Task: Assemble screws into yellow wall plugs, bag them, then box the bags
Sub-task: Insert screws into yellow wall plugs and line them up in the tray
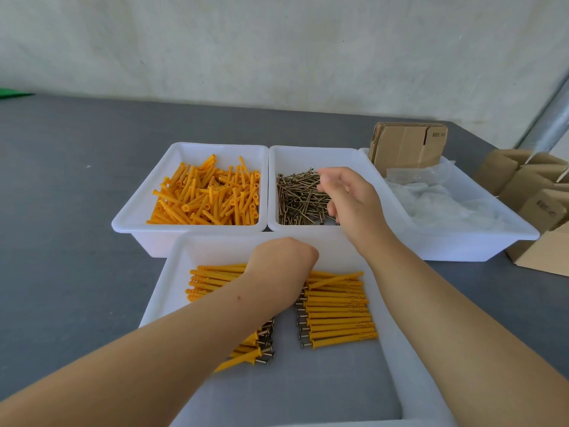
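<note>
Trays (191, 147) of white plastic set on a grey tabletop (61, 180) — 4 in all. Far left tray heaped with loose yellow wall plugs (209, 195). Middle tray (308, 151) beside it, rims touching, holding a pile of brass-coloured screws (298, 198). Far right tray (480, 238) filled with clear plastic bags (431, 192), with flattened cardboard boxes (406, 147) standing upright at its back end. Nearest tray (181, 272) holding assembled plugs with screw heads sticking out, laid in 2 groups: left group (246, 349) partly hidden under the forearm, right group (338, 309) in a neat row, tips pointing right, 1 plug lying askew across its top.

Right hand (348, 198) over the right part of the screw pile, fingers loosely curled and pointing down toward the screws; cannot tell whether anything is pinched between them. Left hand (283, 263) bent down at the wrist over the nearest tray, between the 2 groups of assembled plugs — fingers hidden behind the back of the hand, so grip cannot be told.

More brown cardboard boxes (529, 186) folded up at the right edge of the table, just beside the bag tray. Pale rough wall (277, 41) behind the table.
</note>
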Motion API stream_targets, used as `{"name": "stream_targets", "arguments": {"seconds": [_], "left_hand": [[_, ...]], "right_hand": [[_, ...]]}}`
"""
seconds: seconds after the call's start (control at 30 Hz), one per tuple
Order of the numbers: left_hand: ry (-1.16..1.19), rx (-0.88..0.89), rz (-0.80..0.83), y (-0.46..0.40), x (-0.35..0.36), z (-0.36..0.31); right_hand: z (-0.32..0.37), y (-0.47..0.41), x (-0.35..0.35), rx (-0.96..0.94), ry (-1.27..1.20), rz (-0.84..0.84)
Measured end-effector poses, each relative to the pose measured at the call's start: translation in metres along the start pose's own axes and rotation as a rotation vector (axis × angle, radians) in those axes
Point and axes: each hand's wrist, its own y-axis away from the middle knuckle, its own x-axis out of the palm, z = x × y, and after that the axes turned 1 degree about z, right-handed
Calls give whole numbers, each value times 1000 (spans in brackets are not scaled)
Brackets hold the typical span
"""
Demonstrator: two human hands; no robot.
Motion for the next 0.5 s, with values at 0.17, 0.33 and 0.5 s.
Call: {"name": "stream_targets", "arguments": {"seconds": [0.17, 0.33, 0.5], "left_hand": [[18, 93, -139, 6, 3, 3], [-36, 82, -77, 0, -4, 4], [238, 122, -409, 8, -26, 20]], "right_hand": [[0, -1, 0, -3, 14, -18], [-2, -3, 0, -22, 56, -43], [-12, -8, 0, -47, 188, -64]]}}
